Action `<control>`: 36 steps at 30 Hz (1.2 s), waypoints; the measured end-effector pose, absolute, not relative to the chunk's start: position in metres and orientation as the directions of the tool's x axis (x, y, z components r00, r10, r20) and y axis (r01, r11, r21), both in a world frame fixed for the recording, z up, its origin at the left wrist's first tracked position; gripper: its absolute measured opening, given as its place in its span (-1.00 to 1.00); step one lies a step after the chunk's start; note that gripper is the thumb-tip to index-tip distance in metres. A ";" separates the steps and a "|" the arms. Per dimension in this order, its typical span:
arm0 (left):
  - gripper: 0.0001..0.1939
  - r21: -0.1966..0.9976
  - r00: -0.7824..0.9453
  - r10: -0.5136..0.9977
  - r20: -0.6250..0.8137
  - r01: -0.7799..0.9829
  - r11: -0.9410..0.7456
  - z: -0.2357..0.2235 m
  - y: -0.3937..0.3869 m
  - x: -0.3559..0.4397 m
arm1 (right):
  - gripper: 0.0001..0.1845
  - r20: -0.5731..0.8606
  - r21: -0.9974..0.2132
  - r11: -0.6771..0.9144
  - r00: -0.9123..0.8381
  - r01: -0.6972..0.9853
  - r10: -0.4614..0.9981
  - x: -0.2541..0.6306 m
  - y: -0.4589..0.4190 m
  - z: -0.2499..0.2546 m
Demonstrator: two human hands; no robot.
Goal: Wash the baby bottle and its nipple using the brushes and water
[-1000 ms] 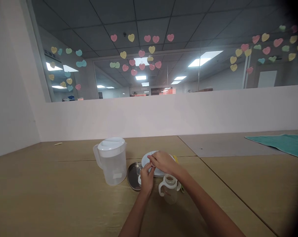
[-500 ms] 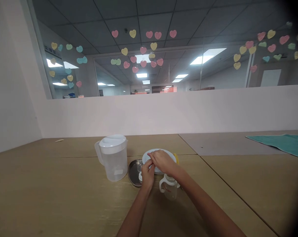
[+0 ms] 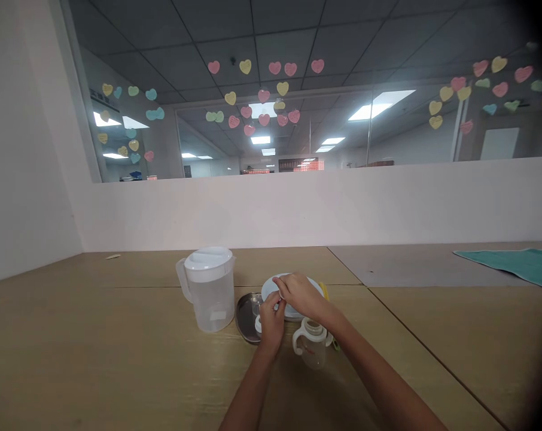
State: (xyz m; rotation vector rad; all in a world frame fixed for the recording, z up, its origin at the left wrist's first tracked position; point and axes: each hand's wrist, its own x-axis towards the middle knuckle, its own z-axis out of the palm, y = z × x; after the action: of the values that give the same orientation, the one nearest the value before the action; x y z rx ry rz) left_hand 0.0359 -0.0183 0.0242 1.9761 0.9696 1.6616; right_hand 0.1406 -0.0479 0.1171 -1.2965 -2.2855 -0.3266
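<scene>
My left hand (image 3: 272,317) is closed, with its fingertips pinched together over the edge of the white round plate or lid (image 3: 267,288). My right hand (image 3: 301,294) reaches across that white disc, its fingers bent and meeting the left fingertips. Whatever is pinched between the two hands is too small and covered to name. Beside the left hand, a white ring-like part (image 3: 258,324) and a clear piece lie in a metal tray (image 3: 244,336). Below my right wrist stands a clear baby bottle (image 3: 314,353) with white handles, its mouth uncovered.
A lidded translucent pitcher (image 3: 213,299) stands left of the tray. Something yellow (image 3: 324,291) shows behind the right wrist. A teal cloth (image 3: 513,266) lies at the far right, and a small flat scrap (image 3: 113,257) near the wall. Seams run across the wooden table (image 3: 118,359).
The whole view has shifted slightly, putting everything a little further right and down. Both hands stay together above the white disc, with the right fingers a little more raised and spread.
</scene>
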 end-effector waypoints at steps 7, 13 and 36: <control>-0.74 0.620 0.105 0.672 0.733 0.304 -0.724 0.026 -0.018 0.039 | -0.50 0.613 -0.129 0.494 -0.323 0.860 0.721 0.146 -0.062 0.131; -0.74 0.596 0.131 0.659 0.741 0.322 -0.735 0.025 -0.017 0.041 | -0.49 0.653 -0.181 0.482 -0.262 0.857 0.711 0.148 -0.083 0.149; -0.75 0.424 0.259 0.633 0.730 0.554 -0.716 0.015 -0.018 0.038 | -0.47 0.777 -0.463 0.440 0.114 0.769 0.619 0.194 -0.101 0.178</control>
State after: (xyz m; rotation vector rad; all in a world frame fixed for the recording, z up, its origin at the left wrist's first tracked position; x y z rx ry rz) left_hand 0.0384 -0.0184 0.0151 2.4263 1.1468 1.4701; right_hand 0.1937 -0.1010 0.1783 -1.2513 -1.5796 -0.1690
